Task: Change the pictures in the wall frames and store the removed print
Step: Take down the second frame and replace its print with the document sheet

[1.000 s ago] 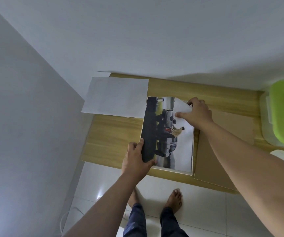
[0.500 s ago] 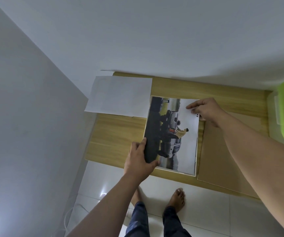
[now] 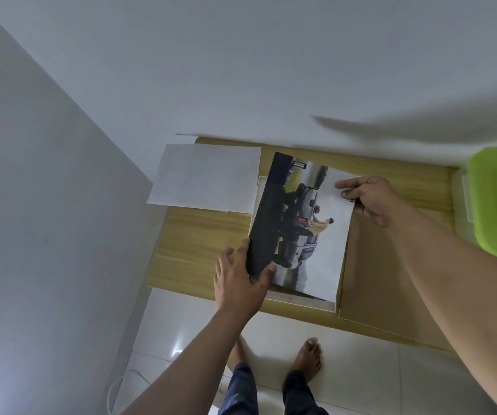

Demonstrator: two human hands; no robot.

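The print (image 3: 301,229) is pinched at opposite edges by the left hand (image 3: 241,283) and right hand (image 3: 370,202); it should be kept flat and squared over the frame (image 3: 301,302).

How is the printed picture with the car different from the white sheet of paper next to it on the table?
The printed picture shows a dark car scene; the white sheet looks blank. Both hands hold the picture, the left hand at its near corner and the right hand at its far edge, while nothing touches the sheet. The picture's far end is lifted; the sheet lies flat. Both are thin paper rectangles.

Grey walls (image 3: 46,205), white tiled floor (image 3: 361,369), wooden table (image 3: 199,235).
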